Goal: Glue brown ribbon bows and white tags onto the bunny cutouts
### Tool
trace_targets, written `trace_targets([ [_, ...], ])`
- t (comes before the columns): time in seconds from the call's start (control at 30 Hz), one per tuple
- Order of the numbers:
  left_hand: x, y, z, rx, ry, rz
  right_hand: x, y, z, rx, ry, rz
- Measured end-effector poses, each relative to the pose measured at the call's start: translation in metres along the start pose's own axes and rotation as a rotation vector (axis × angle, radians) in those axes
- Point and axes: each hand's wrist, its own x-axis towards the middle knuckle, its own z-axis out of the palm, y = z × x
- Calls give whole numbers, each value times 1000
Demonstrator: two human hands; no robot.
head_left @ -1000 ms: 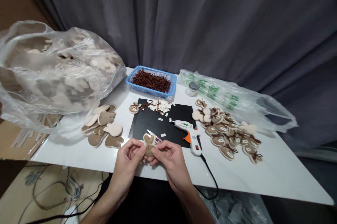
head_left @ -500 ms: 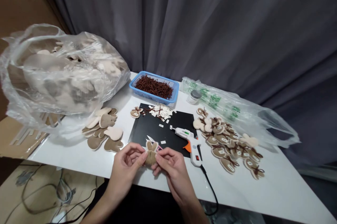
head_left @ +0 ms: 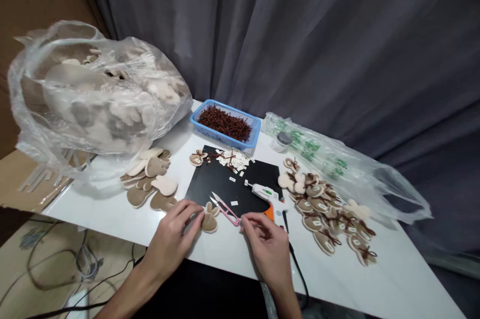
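Observation:
My left hand [head_left: 175, 233] rests on the white table [head_left: 393, 269] and pinches the left edge of a brown felt rabbit piece [head_left: 210, 220], which lies flat at the front edge of a black mat [head_left: 221, 184]. My right hand [head_left: 267, 243] is off the piece. Its fingers are loosely curled and hold nothing, with the fingertips beside the handle end of the pink snips [head_left: 226, 208]. A white hot glue gun [head_left: 269, 195] lies just beyond my right hand, its cord running off the table's front edge.
A blue basket [head_left: 225, 122] of brown bows stands at the back with white labels [head_left: 233, 158] before it. Plain felt pieces [head_left: 149, 181] lie left under a big clear bag [head_left: 93, 94]. Several finished pieces [head_left: 326, 209], a small jar [head_left: 280, 141] and another plastic bag [head_left: 337, 164] lie right.
Both hands held the rabbit piece up before; now it lies on the table. My right hand has let go and moved right, toward the snips and glue gun. The camera turned slightly.

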Motion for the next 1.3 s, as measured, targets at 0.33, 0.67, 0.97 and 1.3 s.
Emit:
trace_targets([
  [0.33, -11, 2, 4, 348, -133, 366, -3, 5, -1, -132, -19, -148],
  [0.67, -24, -3, 9, 418, -142, 380, 56, -44, -27, -276, -57, -297],
  [0.97, -21, -5, 8, 229, -28, 296, 245, -75, -27, -762, -300, -382],
  [1.3, -26, -5, 6, 79, 9, 302, 298, -61, 55, -948, -312, -417],
])
